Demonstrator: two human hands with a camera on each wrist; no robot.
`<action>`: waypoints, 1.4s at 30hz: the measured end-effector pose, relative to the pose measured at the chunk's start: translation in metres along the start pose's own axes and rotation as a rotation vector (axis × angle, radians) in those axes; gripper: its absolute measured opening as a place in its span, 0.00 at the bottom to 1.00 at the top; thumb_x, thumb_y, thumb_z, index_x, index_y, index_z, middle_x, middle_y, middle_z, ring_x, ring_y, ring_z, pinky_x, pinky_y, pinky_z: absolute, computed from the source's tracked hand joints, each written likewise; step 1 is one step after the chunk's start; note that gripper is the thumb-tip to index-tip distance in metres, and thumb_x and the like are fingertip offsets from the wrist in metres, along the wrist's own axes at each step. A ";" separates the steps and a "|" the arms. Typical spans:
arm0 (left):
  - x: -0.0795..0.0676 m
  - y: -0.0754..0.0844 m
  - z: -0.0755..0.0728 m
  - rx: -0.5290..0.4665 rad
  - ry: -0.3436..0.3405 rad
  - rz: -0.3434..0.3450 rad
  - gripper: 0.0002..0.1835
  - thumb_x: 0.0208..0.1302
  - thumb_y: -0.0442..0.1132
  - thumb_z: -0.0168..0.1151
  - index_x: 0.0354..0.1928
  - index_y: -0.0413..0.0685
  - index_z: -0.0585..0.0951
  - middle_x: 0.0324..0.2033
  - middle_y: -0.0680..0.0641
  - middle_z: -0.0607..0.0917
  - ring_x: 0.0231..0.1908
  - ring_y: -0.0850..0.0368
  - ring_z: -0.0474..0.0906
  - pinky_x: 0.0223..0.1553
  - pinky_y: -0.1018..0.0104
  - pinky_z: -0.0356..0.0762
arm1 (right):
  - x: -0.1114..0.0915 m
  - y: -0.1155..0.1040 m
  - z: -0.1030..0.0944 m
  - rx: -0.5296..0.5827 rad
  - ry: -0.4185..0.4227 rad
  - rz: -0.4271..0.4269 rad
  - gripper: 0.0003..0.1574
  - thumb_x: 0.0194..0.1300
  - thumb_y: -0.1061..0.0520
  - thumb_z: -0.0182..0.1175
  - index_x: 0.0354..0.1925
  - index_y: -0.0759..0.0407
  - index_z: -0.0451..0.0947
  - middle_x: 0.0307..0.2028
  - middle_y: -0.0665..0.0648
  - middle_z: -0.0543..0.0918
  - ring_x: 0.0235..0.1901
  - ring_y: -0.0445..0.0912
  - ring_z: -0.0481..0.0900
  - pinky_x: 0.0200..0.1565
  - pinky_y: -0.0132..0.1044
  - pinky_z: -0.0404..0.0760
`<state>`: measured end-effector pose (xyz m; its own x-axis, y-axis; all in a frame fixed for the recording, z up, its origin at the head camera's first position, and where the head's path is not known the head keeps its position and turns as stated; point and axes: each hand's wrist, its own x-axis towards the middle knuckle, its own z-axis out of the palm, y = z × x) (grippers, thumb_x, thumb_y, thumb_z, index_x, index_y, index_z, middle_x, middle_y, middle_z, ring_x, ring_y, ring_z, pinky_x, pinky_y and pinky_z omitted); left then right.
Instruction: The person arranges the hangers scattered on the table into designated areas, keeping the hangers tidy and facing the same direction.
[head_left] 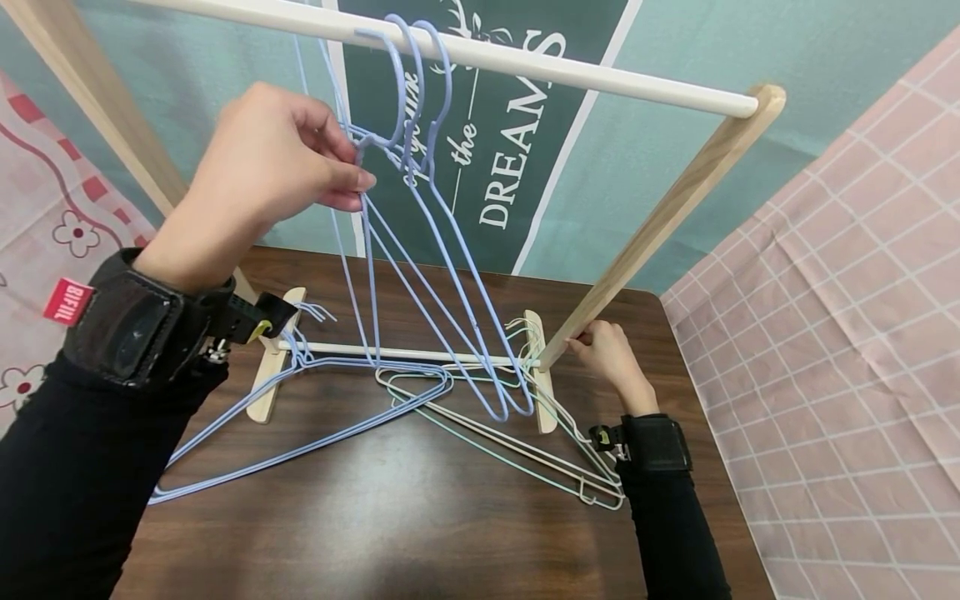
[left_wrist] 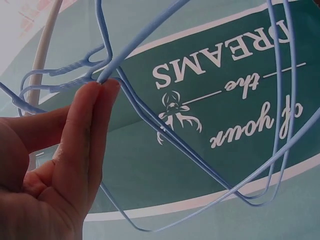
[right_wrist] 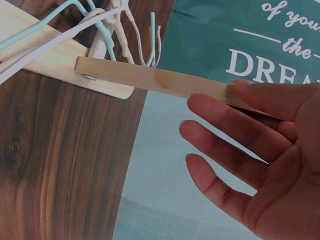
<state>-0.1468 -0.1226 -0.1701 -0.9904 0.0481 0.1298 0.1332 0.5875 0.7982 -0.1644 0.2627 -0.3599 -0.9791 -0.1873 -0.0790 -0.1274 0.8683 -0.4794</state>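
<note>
Near the top rod, my left hand [head_left: 273, 162] pinches a blue wire hanger [head_left: 367, 250] close to its neck, between thumb and fingertips. That hanger's hook is at the white rod [head_left: 570, 75]; whether it rests on it I cannot tell. Just to its right, more blue hangers [head_left: 480, 258] hang by their hooks from the rod. In the left wrist view the pinched blue wire [left_wrist: 132, 47] slants up from the fingertips. Low on the right, my right hand [head_left: 609, 358] holds the rack's wooden post [head_left: 660, 225] between thumb and index finger, the other fingers apart from it.
Blue hangers [head_left: 300, 450] lie at the left on the brown table [head_left: 390, 533]. White and green hangers [head_left: 517, 450] lie at the right, by the rack's foot [head_left: 546, 412]. A lower white bar [head_left: 405, 353] joins the feet. A teal cloth with printed words [head_left: 510, 150] hangs behind.
</note>
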 end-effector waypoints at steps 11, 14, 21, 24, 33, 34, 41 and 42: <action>0.011 0.003 0.001 -0.058 -0.009 -0.021 0.15 0.52 0.43 0.69 0.34 0.40 0.79 0.31 0.44 0.83 0.26 0.57 0.83 0.29 0.71 0.79 | -0.001 0.000 -0.001 0.001 -0.004 -0.003 0.12 0.63 0.62 0.57 0.39 0.72 0.79 0.30 0.66 0.83 0.25 0.52 0.80 0.24 0.37 0.71; 0.014 0.003 0.002 -0.078 -0.016 -0.024 0.15 0.52 0.43 0.69 0.35 0.39 0.78 0.31 0.43 0.83 0.26 0.56 0.83 0.29 0.70 0.79 | -0.001 0.000 -0.001 -0.002 -0.002 -0.005 0.12 0.62 0.62 0.57 0.39 0.72 0.79 0.29 0.66 0.83 0.26 0.52 0.80 0.24 0.37 0.72; 0.017 -0.002 0.004 -0.145 -0.034 -0.040 0.14 0.54 0.40 0.67 0.37 0.37 0.77 0.32 0.42 0.82 0.28 0.54 0.83 0.30 0.69 0.79 | 0.000 -0.001 0.000 -0.009 0.003 -0.009 0.11 0.62 0.62 0.58 0.38 0.72 0.79 0.29 0.66 0.83 0.26 0.52 0.80 0.25 0.38 0.72; 0.017 -0.004 0.005 -0.174 -0.040 -0.049 0.14 0.54 0.39 0.67 0.37 0.36 0.77 0.32 0.41 0.82 0.28 0.53 0.83 0.30 0.68 0.79 | -0.001 -0.001 0.000 -0.009 0.003 -0.006 0.11 0.62 0.62 0.58 0.38 0.72 0.79 0.29 0.66 0.83 0.26 0.52 0.80 0.25 0.38 0.72; 0.017 -0.008 0.005 -0.260 -0.065 -0.118 0.16 0.54 0.36 0.66 0.40 0.34 0.74 0.33 0.42 0.80 0.27 0.56 0.83 0.32 0.68 0.80 | -0.001 -0.001 0.000 -0.004 -0.001 -0.009 0.11 0.62 0.63 0.58 0.38 0.72 0.79 0.30 0.68 0.82 0.26 0.52 0.80 0.26 0.39 0.73; 0.017 -0.008 0.005 -0.267 -0.067 -0.124 0.16 0.54 0.36 0.66 0.40 0.34 0.74 0.33 0.42 0.80 0.27 0.56 0.83 0.32 0.68 0.80 | -0.001 -0.001 0.000 -0.004 -0.001 -0.011 0.11 0.62 0.62 0.58 0.38 0.72 0.79 0.30 0.68 0.82 0.26 0.52 0.80 0.25 0.39 0.72; 0.016 -0.007 0.007 -0.258 -0.065 -0.134 0.14 0.54 0.36 0.66 0.39 0.36 0.74 0.33 0.43 0.79 0.26 0.58 0.83 0.32 0.69 0.80 | 0.000 -0.001 0.000 -0.006 -0.005 -0.005 0.12 0.62 0.62 0.57 0.38 0.72 0.79 0.31 0.67 0.83 0.27 0.52 0.80 0.26 0.39 0.73; 0.016 -0.007 0.008 -0.260 -0.065 -0.135 0.14 0.55 0.36 0.66 0.39 0.36 0.74 0.33 0.43 0.79 0.26 0.58 0.83 0.32 0.69 0.79 | 0.000 -0.001 0.000 -0.006 -0.005 -0.006 0.11 0.62 0.62 0.57 0.38 0.72 0.79 0.30 0.67 0.83 0.27 0.52 0.80 0.26 0.39 0.73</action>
<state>-0.1638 -0.1196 -0.1780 -0.9990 0.0403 -0.0187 -0.0026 0.3658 0.9307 -0.1640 0.2621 -0.3591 -0.9776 -0.1945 -0.0801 -0.1341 0.8699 -0.4746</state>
